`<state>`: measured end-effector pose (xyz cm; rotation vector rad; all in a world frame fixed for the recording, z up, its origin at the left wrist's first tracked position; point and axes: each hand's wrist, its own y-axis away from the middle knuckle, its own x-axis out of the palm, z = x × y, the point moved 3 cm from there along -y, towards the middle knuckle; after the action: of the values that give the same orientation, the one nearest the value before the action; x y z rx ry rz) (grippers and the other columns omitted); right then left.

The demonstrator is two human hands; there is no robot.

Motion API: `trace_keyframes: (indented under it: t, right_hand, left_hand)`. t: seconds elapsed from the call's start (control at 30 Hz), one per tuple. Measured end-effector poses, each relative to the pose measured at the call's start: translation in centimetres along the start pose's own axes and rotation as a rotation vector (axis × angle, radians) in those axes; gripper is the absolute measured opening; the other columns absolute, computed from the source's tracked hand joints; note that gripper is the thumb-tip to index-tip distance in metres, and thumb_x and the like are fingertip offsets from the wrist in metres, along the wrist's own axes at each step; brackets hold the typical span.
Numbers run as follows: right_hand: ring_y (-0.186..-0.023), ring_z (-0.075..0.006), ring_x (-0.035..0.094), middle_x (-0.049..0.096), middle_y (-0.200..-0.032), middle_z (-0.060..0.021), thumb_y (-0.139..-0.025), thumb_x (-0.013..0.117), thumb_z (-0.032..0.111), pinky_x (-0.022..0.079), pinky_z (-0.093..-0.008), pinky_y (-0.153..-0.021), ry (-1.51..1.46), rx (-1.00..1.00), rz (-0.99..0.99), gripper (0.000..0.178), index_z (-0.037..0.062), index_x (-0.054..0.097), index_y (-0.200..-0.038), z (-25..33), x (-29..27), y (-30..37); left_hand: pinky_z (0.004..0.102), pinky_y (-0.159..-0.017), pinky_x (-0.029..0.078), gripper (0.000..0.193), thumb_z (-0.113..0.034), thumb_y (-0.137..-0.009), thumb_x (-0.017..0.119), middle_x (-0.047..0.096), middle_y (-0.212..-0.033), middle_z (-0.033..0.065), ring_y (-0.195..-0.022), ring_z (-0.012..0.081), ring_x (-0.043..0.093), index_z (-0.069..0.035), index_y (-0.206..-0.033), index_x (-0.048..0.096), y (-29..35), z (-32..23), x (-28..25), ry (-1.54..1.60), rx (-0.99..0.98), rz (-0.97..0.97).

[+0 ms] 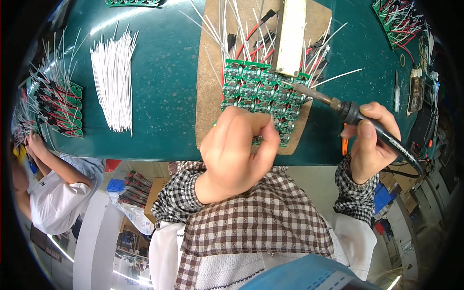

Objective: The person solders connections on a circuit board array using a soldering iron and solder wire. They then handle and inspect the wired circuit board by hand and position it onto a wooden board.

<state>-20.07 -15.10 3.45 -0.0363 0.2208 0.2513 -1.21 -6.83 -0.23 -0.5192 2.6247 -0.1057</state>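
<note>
In my right hand (pixel 374 142) is a black-handled soldering iron (pixel 360 118), with my fingers closed around its grip. Its metal tip points left and reaches the upper part of a green circuit board panel (pixel 263 92); whether it touches a joint is too small to tell. My left hand (pixel 237 150) is curled over the panel's lower left, fingertips pinched together, and what they hold is hidden. White and red wires (pixel 246 36) fan out beyond the panel's far edge. A pale rectangular bar (pixel 290 38) lies across those wires, its near end on the panel.
The panel rests on a brown board (pixel 209 96) on the green tabletop (pixel 164 87). At left lie a bundle of white wires (pixel 113 82) and wired boards (pixel 63 108). More wired boards (pixel 396 24) sit far right. An orange-handled tool (pixel 344 140) lies near my right hand. Another person (pixel 63 188) works at left.
</note>
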Motion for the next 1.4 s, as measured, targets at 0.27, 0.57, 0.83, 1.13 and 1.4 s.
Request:
trace_keyframes:
  t: [0.27, 0.57, 0.83, 1.13, 1.4]
  right_hand:
    - [-0.061, -0.014, 0.061, 0.059, -0.088, -0.0131, -0.078, 0.066, 0.002, 0.049, -0.0211, -0.056, 0.034, 0.014, 0.055, 0.023, -0.0045, 0.059, -0.099, -0.1, 0.2, 0.0]
    - [-0.06, -0.0134, 0.062, 0.06, -0.084, -0.0127, -0.077, 0.068, 0.003, 0.048, -0.0201, -0.054, 0.048, 0.06, 0.097, 0.024, -0.0045, 0.06, -0.098, -0.2, 0.7, -0.3]
    - [-0.06, -0.0128, 0.061, 0.062, -0.082, -0.0111, -0.075, 0.069, 0.003, 0.047, -0.0214, -0.055, 0.096, 0.091, 0.108, 0.023, -0.0038, 0.061, -0.095, -0.3, 0.8, -0.5]
    - [-0.06, -0.0124, 0.061, 0.063, -0.081, -0.0103, -0.074, 0.07, 0.004, 0.046, -0.0222, -0.057, 0.129, 0.096, 0.115, 0.022, -0.0027, 0.062, -0.094, -0.1, 1.0, -0.5]
    - [-0.062, -0.0133, 0.062, 0.06, -0.083, -0.0118, -0.077, 0.068, 0.005, 0.048, -0.0208, -0.056, 0.041, 0.139, 0.066, 0.023, -0.003, 0.06, -0.097, -0.1, 0.2, 0.0]
  left_hand:
    - [0.0204, -0.041, 0.028, 0.015, 0.004, -0.068, 0.069, 0.052, -0.064, 0.0005, -0.046, 0.0058, 0.035, -0.004, -0.073, 0.057, 0.2, 0.4, 0.2, -0.067, -0.059, -0.014]
    - [0.0201, -0.041, 0.028, 0.014, 0.003, -0.069, 0.069, 0.051, -0.063, 0.0005, -0.046, 0.0055, 0.035, -0.003, -0.073, 0.057, 0.2, 0.2, 0.1, -0.084, -0.071, 0.008]
    - [0.0202, -0.041, 0.027, 0.014, 0.004, -0.069, 0.068, 0.05, -0.062, 0.0002, -0.045, 0.0054, 0.034, -0.003, -0.072, 0.056, 0.3, 0.3, 0.3, -0.066, -0.049, -0.011]
    - [0.0204, -0.041, 0.028, 0.014, 0.004, -0.07, 0.067, 0.05, -0.061, 0.0004, -0.045, 0.0052, 0.035, -0.004, -0.073, 0.056, -0.1, 0.4, 0.7, -0.107, -0.092, -0.007]
    - [0.0297, -0.046, 0.042, 0.017, 0.004, -0.066, 0.068, 0.054, -0.068, 0.0066, -0.053, 0.02, 0.054, -0.004, -0.078, 0.059, 0.3, 0.1, -0.2, -0.144, 0.039, 0.028]
